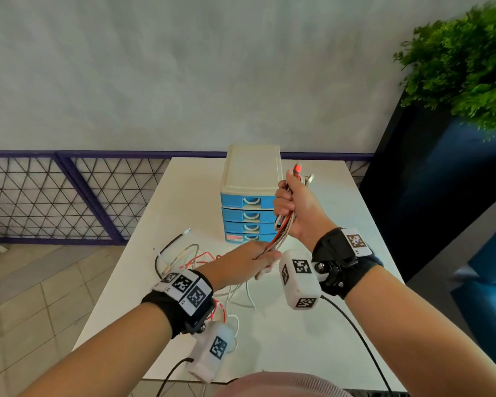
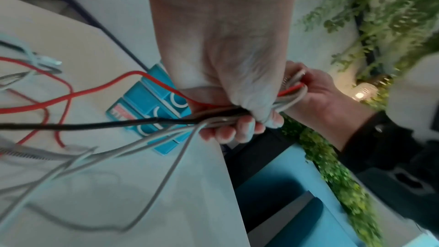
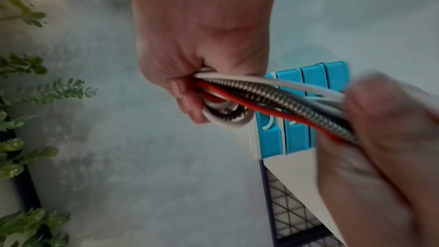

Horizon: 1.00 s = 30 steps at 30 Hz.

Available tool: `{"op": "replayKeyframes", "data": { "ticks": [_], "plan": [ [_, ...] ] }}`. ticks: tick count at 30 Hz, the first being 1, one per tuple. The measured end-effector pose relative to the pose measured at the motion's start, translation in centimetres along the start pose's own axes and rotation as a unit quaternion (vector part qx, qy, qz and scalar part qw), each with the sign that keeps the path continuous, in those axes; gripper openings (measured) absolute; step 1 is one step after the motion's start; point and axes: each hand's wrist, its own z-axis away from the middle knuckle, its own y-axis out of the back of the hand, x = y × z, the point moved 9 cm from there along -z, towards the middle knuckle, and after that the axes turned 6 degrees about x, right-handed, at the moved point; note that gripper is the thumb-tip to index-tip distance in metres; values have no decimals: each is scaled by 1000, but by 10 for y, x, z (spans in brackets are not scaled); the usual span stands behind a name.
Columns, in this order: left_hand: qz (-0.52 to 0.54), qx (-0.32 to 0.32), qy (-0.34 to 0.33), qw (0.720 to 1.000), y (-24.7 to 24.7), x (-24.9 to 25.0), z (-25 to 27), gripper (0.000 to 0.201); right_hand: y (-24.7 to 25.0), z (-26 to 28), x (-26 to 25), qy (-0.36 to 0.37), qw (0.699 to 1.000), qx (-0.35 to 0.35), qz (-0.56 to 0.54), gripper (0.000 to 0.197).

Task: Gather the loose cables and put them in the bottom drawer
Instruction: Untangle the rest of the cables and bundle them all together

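Head view is showing the cable bundle [image 1: 284, 227] stretched between my two hands, just in front of the blue drawer unit [image 1: 248, 196], with its tails trailing down onto the white bench [image 1: 312, 325]. My right hand [image 1: 294, 209] is gripping the upper end in a fist, folded loops and plugs poking out above the knuckles. My left hand [image 1: 248, 260] is closing thumb and fingers round the same strands lower down.

Right wrist view is picking out a red cable [image 3: 249, 103], a white cable [image 3: 285, 84] and a metal-braided cable [image 3: 261, 95] running together; left wrist view is adding a black cable [image 2: 95, 123] and grey strands sagging loose over the bench.

I am judging these light and limp, apart from the braided one, which looks springier and likely to uncoil. The smooth jackets may be slipping against each other, so I would be holding the coil across its middle, not by the plugs.

The bottom drawer [image 1: 245, 237] is sitting shut, so one hand will need freeing to open it. A plant [image 1: 464, 73] is standing off to the right.
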Motion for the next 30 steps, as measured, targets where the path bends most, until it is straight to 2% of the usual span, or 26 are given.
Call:
{"op": "replayKeyframes", "data": {
  "ticks": [3,6,9,11,13,15,17,19,21,22,25,27,30],
  "plan": [
    [88,-26,51,994,4,-20,6,29,17,-9,-15,24,999,24,-18,37],
    [103,-55,59,991,10,-23,7,33,35,-12,-20,42,997,53,-37,37],
    [136,-71,75,985,9,-23,7,56,46,-10,-25,73,994,85,10,36],
    [127,-64,91,986,11,-25,5,57,51,-9,-33,107,986,107,76,33],
    [36,-42,77,996,20,-21,1,46,51,-7,-38,141,971,117,154,31],
    [-122,1,46,991,36,-18,-3,37,45,-4,-39,156,955,109,226,27],
    [-250,55,16,967,51,-9,-6,28,37,-1,-37,158,933,92,310,22],
    [-329,96,-38,939,59,12,-6,23,28,3,-32,154,906,59,391,19],
    [-356,121,-85,923,62,32,-5,20,18,8,-19,119,894,11,432,17],
    [-347,125,-99,924,63,38,-5,18,14,11,-10,93,896,-16,435,17],
    [-232,110,-91,962,66,42,-2,9,5,21,13,25,893,-84,441,22],
    [-159,112,-72,978,69,41,0,20,3,28,27,-35,903,-124,409,27],
    [-65,114,-80,988,70,46,5,38,-2,43,43,-137,922,-179,314,33]
  ]
}}
